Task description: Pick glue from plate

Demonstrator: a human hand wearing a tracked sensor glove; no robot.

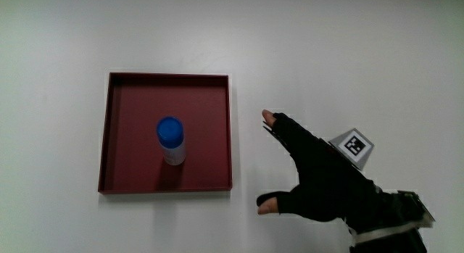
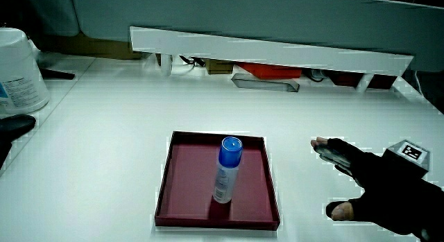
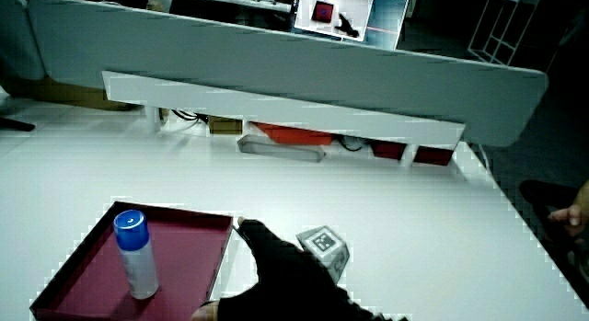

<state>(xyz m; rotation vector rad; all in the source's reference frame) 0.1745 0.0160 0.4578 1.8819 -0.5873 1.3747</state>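
Observation:
A glue stick (image 1: 171, 140) with a white body and a blue cap stands upright in the middle of a dark red square plate (image 1: 210, 108). Both side views show the glue stick (image 2: 226, 170) (image 3: 135, 253) upright on the plate (image 2: 184, 159) (image 3: 193, 234). The hand (image 1: 304, 173) in its black glove rests over the bare table beside the plate, fingers spread apart and holding nothing. It is apart from the plate's rim. In both side views the hand (image 2: 368, 183) (image 3: 285, 275) shows beside the plate too, with the patterned cube (image 1: 353, 146) on its back.
A low white partition (image 2: 270, 55) runs along the table's edge farthest from the person. A large white container (image 2: 19, 70) stands near the table's edge, farther from the person than the plate. A dark object (image 2: 14, 125) lies nearer to the person than that container.

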